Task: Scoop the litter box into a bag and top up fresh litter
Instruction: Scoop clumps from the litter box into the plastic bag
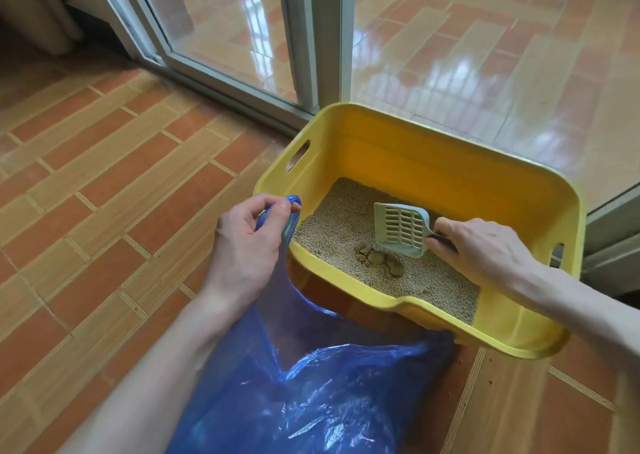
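While the left hand (242,245) pinches the handle of a blue plastic bag (311,394) at centre frame, holding it up beside the yellow litter box (415,148), the right hand (481,249) grips a pale slotted scoop (401,228). Its blade rests in tan litter (332,232), just above dark clumps (377,259). Terracotta floor tiles (104,183) lie beneath.

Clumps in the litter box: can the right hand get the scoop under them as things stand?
Probably yes. The right hand holds the scoop by its handle, its blade just above and behind the clumps. Nothing lies between them, and the yellow litter box is open on top.
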A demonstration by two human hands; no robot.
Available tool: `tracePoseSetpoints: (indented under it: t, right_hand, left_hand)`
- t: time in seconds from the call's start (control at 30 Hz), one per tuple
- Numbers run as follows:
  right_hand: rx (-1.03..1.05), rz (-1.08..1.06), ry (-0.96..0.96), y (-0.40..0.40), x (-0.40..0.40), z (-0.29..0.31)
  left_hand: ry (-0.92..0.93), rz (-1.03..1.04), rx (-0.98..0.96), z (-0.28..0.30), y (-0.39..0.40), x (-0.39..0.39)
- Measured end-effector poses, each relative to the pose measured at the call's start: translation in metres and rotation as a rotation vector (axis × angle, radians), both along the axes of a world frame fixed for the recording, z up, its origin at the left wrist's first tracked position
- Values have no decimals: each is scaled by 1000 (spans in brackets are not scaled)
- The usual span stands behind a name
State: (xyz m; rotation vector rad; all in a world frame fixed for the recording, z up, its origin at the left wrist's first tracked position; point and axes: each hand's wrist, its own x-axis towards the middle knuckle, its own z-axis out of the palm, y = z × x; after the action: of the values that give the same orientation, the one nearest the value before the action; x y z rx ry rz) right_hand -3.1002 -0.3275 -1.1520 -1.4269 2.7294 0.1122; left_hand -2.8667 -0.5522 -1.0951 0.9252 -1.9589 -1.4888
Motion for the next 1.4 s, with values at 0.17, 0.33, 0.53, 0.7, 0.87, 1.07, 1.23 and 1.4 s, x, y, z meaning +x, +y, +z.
tracePoseSetpoints:
  t: [0.17,0.33,0.53,0.7,0.87,1.07,1.23,1.4]
  right_hand:
    - [10,105,53,0,4,-3]
    - [80,195,55,-3,10,-3]
    - [78,273,79,-10,18,-5]
    - [65,204,74,-1,25,-1]
    - [53,243,32,4,29,7]
    - [93,105,-137,1,31,7]
    - [70,-48,-464,-15,24,-8]
    - [135,-98,-507,-32,28,-19]
  left_hand:
    - [-60,-36,-11,-3,0,-1]
    - [-73,-43,20,-8,4,3]
    - [-106,-27,-101,-11,4,-7]
    - [-123,-7,-101,-18,5,2]
    - [-39,12,4,-27,0,4]
    - [-29,-1,21,-28,0,6]
    - [-33,1,20,-28,0,5]
    - [-34,-13,17,-26,-1,8]
